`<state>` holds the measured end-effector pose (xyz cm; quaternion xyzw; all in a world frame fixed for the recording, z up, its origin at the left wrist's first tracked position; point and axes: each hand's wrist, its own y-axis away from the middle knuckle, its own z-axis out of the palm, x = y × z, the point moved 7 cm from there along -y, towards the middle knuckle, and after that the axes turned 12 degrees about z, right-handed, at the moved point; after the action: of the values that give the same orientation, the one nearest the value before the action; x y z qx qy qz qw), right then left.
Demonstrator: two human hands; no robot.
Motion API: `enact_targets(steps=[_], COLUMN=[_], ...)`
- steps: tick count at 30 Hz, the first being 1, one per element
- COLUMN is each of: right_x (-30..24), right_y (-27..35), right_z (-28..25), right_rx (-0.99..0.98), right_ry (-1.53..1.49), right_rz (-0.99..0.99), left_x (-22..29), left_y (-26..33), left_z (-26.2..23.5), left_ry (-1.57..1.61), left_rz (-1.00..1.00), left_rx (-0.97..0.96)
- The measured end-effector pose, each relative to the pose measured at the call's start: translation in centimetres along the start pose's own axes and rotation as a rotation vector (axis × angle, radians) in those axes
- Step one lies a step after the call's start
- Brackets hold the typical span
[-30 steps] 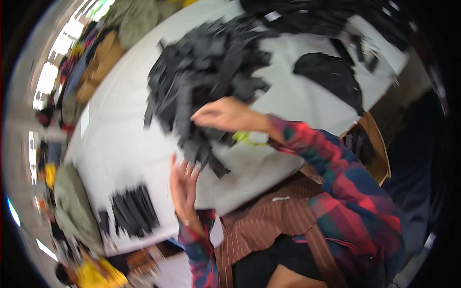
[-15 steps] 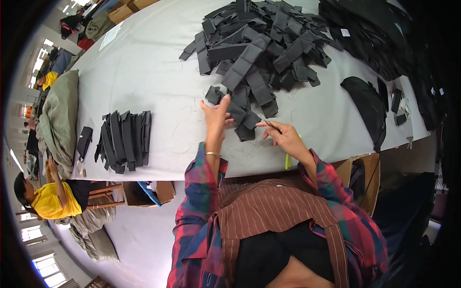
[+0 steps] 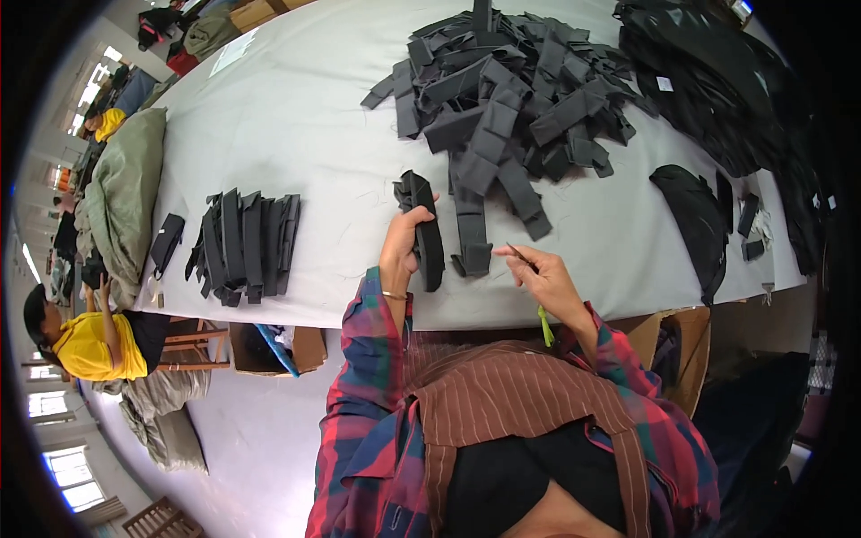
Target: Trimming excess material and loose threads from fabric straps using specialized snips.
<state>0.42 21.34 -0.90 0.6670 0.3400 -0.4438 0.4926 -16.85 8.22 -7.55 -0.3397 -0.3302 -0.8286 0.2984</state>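
My left hand (image 3: 404,242) is closed round a folded black fabric strip (image 3: 430,251) and holds it upright over the near part of the table. Between the fingers of my right hand (image 3: 552,282) sits a small dark pointed tool (image 3: 520,258); its exact kind is mostly hidden. A yellow-green tag or cord (image 3: 545,325) hangs below that hand. Another black strip (image 3: 471,224) trails from the big heap of strips (image 3: 511,99) and ends between my hands. To the left, several folded strips stand side by side in a row (image 3: 244,247).
The pale table (image 3: 341,179) carries black fabric pieces (image 3: 708,90) at the far right and a curved black piece (image 3: 689,224) nearer. A grey-green cloth bundle (image 3: 126,202) borders its left end, near a person in yellow (image 3: 99,345). Cardboard boxes (image 3: 309,350) stand below.
My left hand, earlier spread over strips at the heap's near end, now grips a folded strip pulled away to the left. My right hand keeps the tool and has shifted little.
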Motion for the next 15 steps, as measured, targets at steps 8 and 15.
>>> enact_targets(steps=[8,15], right_x=[-5.7,-10.7], right_y=[-0.3,-2.2], right_z=[0.8,2.8], right_rx=[0.28,0.472], right_ry=[0.634,0.952], right_rz=[-0.504,-0.814], left_x=[0.2,0.6], left_y=[6.1,7.7], left_z=[-1.7,-1.3], left_ry=[0.006,-0.052], left_rz=[0.348,0.382], left_rx=[0.265,0.27])
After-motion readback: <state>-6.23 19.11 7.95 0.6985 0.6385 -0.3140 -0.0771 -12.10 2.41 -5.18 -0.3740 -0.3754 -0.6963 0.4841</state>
